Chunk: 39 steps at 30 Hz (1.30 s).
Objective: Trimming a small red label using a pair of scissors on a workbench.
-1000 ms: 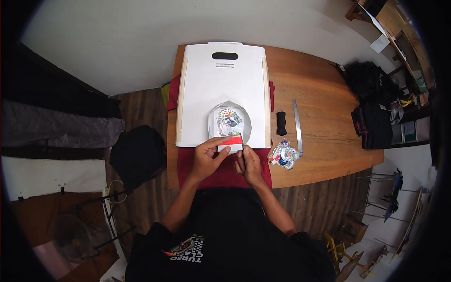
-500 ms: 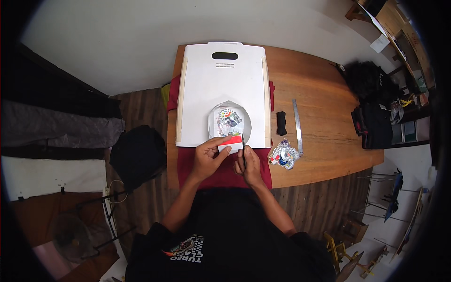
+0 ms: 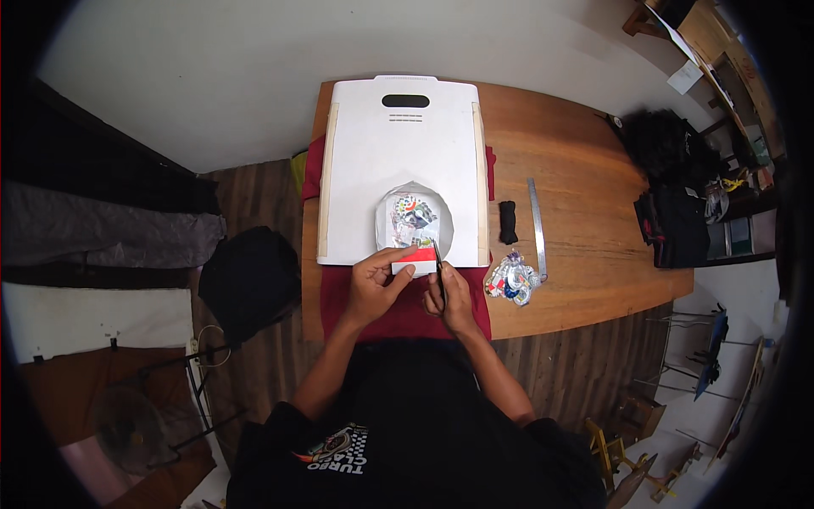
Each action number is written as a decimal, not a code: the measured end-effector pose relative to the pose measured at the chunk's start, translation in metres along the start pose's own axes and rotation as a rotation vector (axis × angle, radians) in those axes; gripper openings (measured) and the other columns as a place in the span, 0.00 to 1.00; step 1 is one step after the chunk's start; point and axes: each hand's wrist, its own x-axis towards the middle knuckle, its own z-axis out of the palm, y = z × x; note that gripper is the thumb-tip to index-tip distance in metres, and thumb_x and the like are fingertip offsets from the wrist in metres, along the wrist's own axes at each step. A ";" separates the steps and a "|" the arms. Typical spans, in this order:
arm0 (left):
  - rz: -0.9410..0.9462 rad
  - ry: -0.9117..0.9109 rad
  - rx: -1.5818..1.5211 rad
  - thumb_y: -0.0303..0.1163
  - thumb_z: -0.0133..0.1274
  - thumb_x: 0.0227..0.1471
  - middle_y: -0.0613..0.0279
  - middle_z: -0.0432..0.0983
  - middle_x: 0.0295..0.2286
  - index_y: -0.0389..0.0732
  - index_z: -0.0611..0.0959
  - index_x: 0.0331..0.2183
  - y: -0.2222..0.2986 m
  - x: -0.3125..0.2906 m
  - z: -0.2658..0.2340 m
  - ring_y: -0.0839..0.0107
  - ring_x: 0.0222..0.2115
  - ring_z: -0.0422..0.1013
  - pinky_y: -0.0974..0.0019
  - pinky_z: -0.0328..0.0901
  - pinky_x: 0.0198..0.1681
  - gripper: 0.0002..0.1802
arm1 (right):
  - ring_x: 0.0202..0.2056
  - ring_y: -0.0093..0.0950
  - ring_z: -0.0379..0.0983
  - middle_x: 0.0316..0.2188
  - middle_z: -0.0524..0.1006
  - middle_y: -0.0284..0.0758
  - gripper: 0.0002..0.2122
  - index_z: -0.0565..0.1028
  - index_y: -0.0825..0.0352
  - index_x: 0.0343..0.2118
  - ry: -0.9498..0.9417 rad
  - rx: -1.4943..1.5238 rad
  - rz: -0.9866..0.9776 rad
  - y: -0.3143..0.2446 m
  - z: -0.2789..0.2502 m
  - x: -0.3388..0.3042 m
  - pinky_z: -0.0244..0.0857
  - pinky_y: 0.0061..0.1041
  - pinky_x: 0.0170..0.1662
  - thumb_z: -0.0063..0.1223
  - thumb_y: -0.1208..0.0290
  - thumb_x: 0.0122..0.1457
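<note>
Between the thumb and fingers of my left hand (image 3: 371,287) is a small red-and-white sticker or piece of card (image 3: 415,265). My right hand (image 3: 454,304) is closed around dark-handled scissors (image 3: 438,263), whose blades point away from me along the card's right edge. Both hands are above the near edge of a white panel (image 3: 352,187). Just beyond them, a round, shallow pale container (image 3: 446,225) holds a sheet of colourful stickers (image 3: 411,212); my left fingers and the card hide its near part.
On the wooden table (image 3: 585,246), right of the panel, lie a pile of cut stickers (image 3: 513,280), a metal ruler (image 3: 538,227) and a black bundle (image 3: 507,222). Dark red cloth (image 3: 381,310) extends under the panel. A black-covered object (image 3: 250,284) stands at the left.
The scissors have shifted slightly, and their blades now show more clearly past the card's right edge. My left hand keeps its hold, with the card shifted very little.
</note>
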 end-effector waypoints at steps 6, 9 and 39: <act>-0.001 0.005 -0.003 0.13 0.54 0.56 0.53 0.77 0.43 0.28 0.79 0.50 0.002 0.000 0.001 0.74 0.42 0.74 0.75 0.70 0.43 0.19 | 0.11 0.16 0.43 0.11 0.51 0.24 0.17 0.65 0.64 0.35 -0.008 0.003 0.009 0.002 -0.004 0.001 0.44 0.20 0.17 0.32 0.55 0.73; 0.004 0.003 -0.004 0.13 0.54 0.55 0.53 0.77 0.42 0.28 0.80 0.50 0.000 0.000 0.001 0.75 0.42 0.73 0.74 0.70 0.43 0.19 | 0.11 0.16 0.43 0.11 0.51 0.24 0.17 0.65 0.65 0.34 -0.021 0.001 0.003 0.002 -0.003 0.000 0.44 0.20 0.17 0.33 0.55 0.73; -0.007 0.007 0.007 0.13 0.54 0.56 0.54 0.77 0.43 0.29 0.80 0.50 -0.001 -0.001 -0.001 0.77 0.39 0.73 0.76 0.70 0.41 0.19 | 0.12 0.16 0.43 0.12 0.52 0.23 0.17 0.65 0.65 0.33 0.025 -0.035 0.003 -0.002 0.003 0.000 0.45 0.20 0.17 0.32 0.56 0.74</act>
